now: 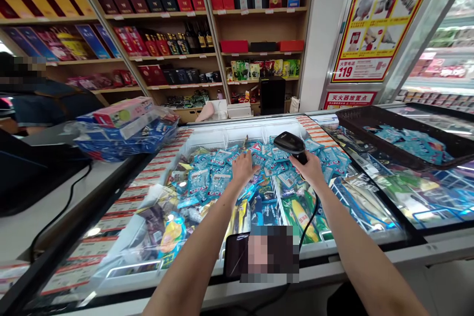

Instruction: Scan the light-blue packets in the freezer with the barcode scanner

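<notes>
My right hand (309,170) is wrapped around the handle of a black barcode scanner (289,143), whose head points left over a spread of small packets. A black cable hangs from the scanner past my right wrist. Among the blue packets (199,181) lying on the freezer's glass top, my left hand (243,169) reaches forward, palm down. Its fingers look apart, with the thumb out to the right; the fingertips rest on or just above the packets, and I see nothing held in it.
A chest freezer's glass lid (148,207) bears the packets. At right, a dark tray (392,133) holds more blue packets. Plastic-wrapped boxes (126,126) stand at left, near a person (44,94). A phone-like dark device (236,254) lies at the near edge. Shelves (163,54) line the back.
</notes>
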Available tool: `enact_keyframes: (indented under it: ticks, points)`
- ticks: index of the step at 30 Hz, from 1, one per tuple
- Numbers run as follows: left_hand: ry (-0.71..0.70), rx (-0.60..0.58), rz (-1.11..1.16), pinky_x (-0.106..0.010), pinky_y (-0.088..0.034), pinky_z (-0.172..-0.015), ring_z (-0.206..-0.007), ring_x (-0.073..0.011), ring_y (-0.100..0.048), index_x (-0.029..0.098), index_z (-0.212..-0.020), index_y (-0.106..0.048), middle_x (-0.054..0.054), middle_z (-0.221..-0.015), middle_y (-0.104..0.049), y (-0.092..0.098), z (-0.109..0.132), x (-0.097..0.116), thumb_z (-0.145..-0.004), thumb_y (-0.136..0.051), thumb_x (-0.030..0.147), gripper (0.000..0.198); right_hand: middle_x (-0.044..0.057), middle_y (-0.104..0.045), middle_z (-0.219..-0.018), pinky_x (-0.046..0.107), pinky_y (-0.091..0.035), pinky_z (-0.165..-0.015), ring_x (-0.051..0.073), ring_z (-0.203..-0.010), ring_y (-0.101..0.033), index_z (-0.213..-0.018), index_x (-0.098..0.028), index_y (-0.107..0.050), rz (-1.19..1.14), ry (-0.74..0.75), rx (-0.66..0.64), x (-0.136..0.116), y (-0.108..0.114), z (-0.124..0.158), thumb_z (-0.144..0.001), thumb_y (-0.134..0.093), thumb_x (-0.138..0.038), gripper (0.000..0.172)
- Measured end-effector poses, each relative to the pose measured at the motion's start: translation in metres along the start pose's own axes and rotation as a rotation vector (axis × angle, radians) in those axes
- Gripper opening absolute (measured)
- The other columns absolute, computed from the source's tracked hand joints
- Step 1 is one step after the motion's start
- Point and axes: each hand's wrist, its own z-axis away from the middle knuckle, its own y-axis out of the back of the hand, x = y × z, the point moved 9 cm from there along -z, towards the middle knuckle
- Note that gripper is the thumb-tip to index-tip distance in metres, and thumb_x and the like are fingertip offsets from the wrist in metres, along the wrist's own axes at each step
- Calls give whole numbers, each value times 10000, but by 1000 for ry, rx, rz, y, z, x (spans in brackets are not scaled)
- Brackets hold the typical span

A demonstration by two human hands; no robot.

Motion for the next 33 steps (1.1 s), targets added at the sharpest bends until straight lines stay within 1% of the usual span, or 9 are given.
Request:
enact_keyframes:
  ticks: [3,7,12,16,19,22,26,30,33]
  points:
    - [55,28,267,-418,-402,-877,-1092,-315,-501,147,-1218,-465,-159,-1131,-554,4,-2,-13,-633,-697,315,651,41,-634,-612,296,-436,-532,225,-611,-612,-784,-209,-605,16,30,-10,-6,-1,1,-759,-544,-529,327]
    - [92,103,447,-381,-430,-829,-972,-231,-548,166,-1060,-537,-102,-1008,-586,9,6,-35,-790,-512,321,313,39,-628,-609,294,-436,-526,226,-613,-613,-754,-216,-599,25,60,-21,-12,-3,4,-761,-545,-503,292]
    - [182,218,783,-278,-450,-669,-751,-130,-546,183,-1015,-491,-43,-934,-558,11,29,-54,-779,-541,389,317,26,-618,-596,282,-421,-503,196,-563,-580,-781,-204,-609,-38,93,-4,-16,-5,8,-758,-554,-510,312]
    - [253,268,1012,-234,-451,-623,-712,-95,-527,203,-1107,-423,-18,-921,-535,8,40,-60,-726,-615,380,462,14,-599,-580,273,-409,-504,169,-530,-539,-801,-188,-612,-77,102,49,-18,-2,10,-758,-570,-503,321]
    - [217,252,1072,-231,-468,-622,-662,-69,-508,251,-1212,-396,-18,-969,-530,9,40,-58,-716,-627,363,559,12,-592,-585,269,-408,-516,162,-535,-531,-796,-186,-610,-41,122,39,-21,-3,10,-769,-565,-492,311]
    - [193,248,1128,-241,-491,-646,-685,-77,-528,259,-1189,-450,-26,-992,-542,11,38,-58,-710,-631,371,524,19,-612,-644,267,-416,-551,168,-587,-556,-850,-189,-617,64,197,8,-29,-6,10,-780,-556,-464,290]
    - [253,254,1225,-250,-506,-661,-673,-87,-541,212,-1034,-537,6,-812,-557,8,37,-63,-707,-628,431,404,46,-656,-775,275,-435,-626,199,-713,-608,-955,-183,-615,287,318,-91,-36,-21,16,-768,-562,-400,291]
    - [296,265,1227,-248,-512,-629,-549,-63,-472,188,-943,-560,64,-598,-441,6,40,-66,-680,-648,466,393,44,-675,-860,268,-436,-664,201,-781,-628,-1054,-198,-591,426,410,-223,-38,-40,27,-786,-542,-379,327]
    - [315,286,1235,-262,-524,-616,-515,-55,-443,193,-914,-540,84,-565,-389,5,41,-69,-674,-649,475,386,38,-679,-903,263,-429,-671,191,-788,-631,-1083,-209,-579,503,466,-297,-40,-49,34,-808,-519,-382,330]
